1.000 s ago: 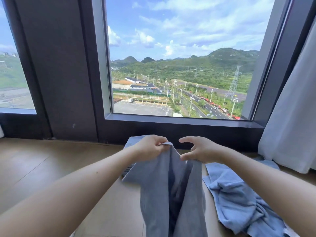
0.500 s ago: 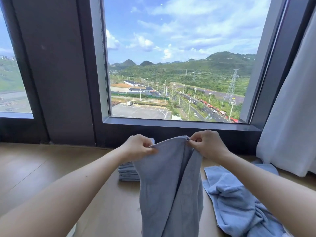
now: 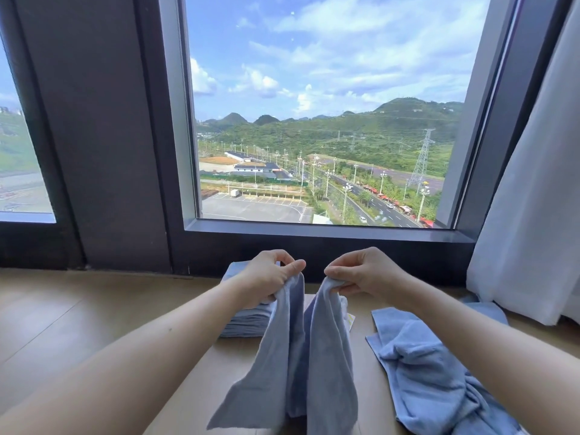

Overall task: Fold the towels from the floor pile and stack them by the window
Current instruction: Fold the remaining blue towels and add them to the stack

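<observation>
Towels on the floor [image 3: 62, 324] below the window [image 3: 314, 232]
The stack [image 3: 244, 321] sits left, just before the window; the pile [image 3: 433, 365] lies right, near the curtain [image 3: 533, 215]; a towel [image 3: 301, 356] hangs between them.

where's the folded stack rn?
Head view, left of centre: the folded stack sits on the floor below the window, behind the left hand and the held towel.

Towel [image 3: 301, 356] running off the bottom edge, left hand [image 3: 266, 277] covering part of the stack [image 3: 244, 323], right forearm [image 3: 477, 350] hiding some of the pile [image 3: 423, 372], curtain [image 3: 533, 183] running past the right edge.
</observation>
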